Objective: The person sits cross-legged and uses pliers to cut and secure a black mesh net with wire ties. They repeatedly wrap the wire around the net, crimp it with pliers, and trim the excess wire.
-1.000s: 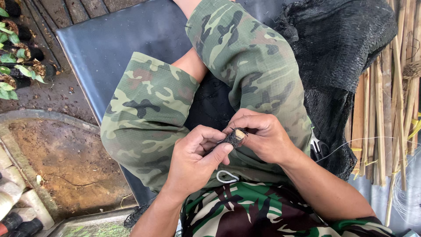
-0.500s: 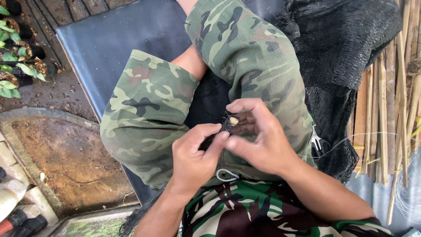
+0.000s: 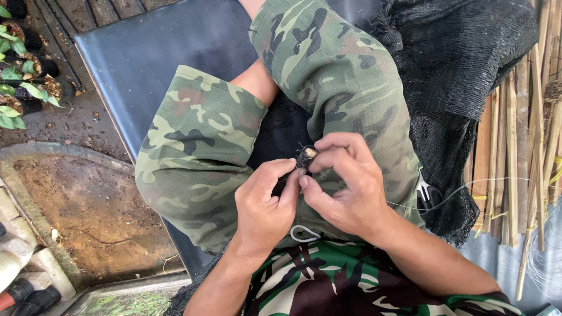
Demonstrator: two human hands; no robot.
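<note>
I sit on a dark padded seat (image 3: pixel 152 52) in camouflage shorts, and both hands meet over my lap. My right hand (image 3: pixel 345 184) pinches a small dark bundle with a pale tip (image 3: pixel 307 155) between thumb and fingers. My left hand (image 3: pixel 266 202) grips the lower part of the same bundle, fingertips touching the right thumb. Black netting (image 3: pixel 462 76) lies over my right thigh and trails down to the bundle. A thin clear line (image 3: pixel 468 187) runs from under my right hand off to the right.
Bamboo sticks (image 3: pixel 527 146) lean along the right edge. Small potted seedlings (image 3: pixel 23 88) stand at the upper left on wet ground. A muddy round slab (image 3: pixel 76 210) lies at the lower left, with pale and dark bottles (image 3: pixel 23 281) beside it.
My right hand has shifted its fingers on the bundle, which now sits slightly higher and further left. My left hand stays closed on it below.
</note>
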